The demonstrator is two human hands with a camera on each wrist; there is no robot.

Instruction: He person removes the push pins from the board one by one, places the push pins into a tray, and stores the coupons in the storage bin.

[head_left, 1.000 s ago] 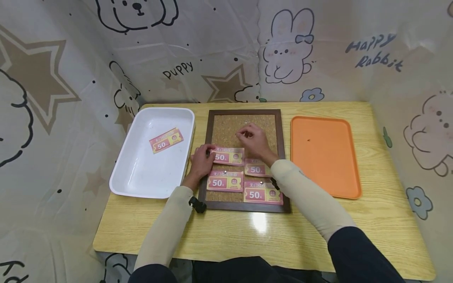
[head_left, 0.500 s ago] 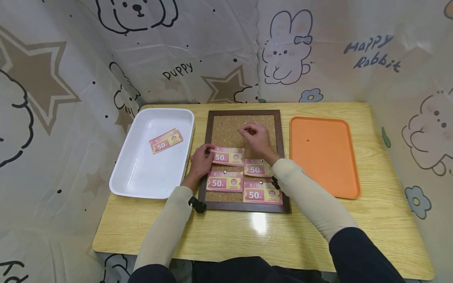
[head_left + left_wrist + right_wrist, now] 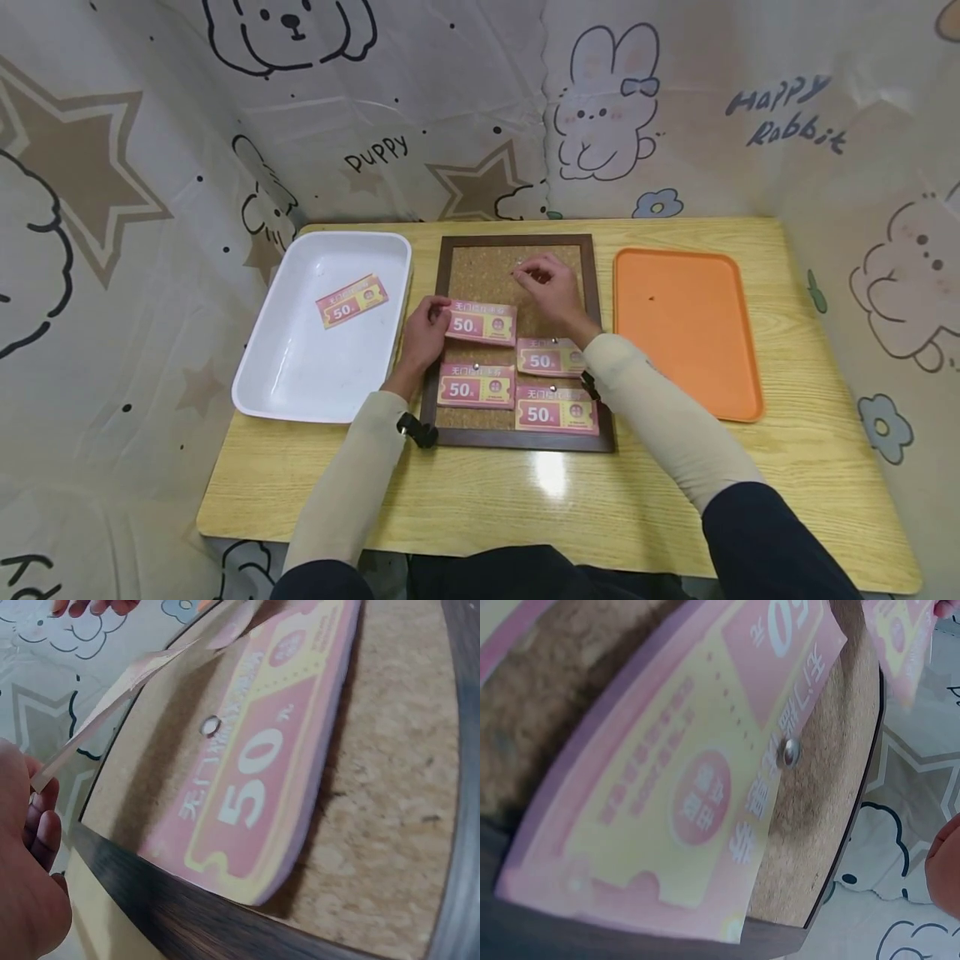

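My left hand (image 3: pixel 423 335) pinches the left end of a pink and yellow coupon (image 3: pixel 482 323). In the left wrist view that coupon stands tilted up, apart from the cork board (image 3: pixel 480 265). Over the board's upper right, my right hand (image 3: pixel 552 288) has thumb and forefinger together on what looks like a tiny thumbtack (image 3: pixel 514 272); it is too small to see clearly. Below, a coupon (image 3: pixel 476 387) at left and two at right, an upper coupon (image 3: pixel 546 358) and a lower coupon (image 3: pixel 557 412), lie on the board, each with a silver tack at its top edge.
A white tray (image 3: pixel 300 367) at the left holds one loose coupon (image 3: pixel 352 301). At the right lies an orange tray (image 3: pixel 684 354) with a small dark speck (image 3: pixel 651 298) in it. Patterned cloth (image 3: pixel 465 100) hangs around the wooden table (image 3: pixel 480 508).
My left hand has shifted slightly up the board, carrying its coupon with it. My right hand has drifted a little to the right, its fingers still pinched.
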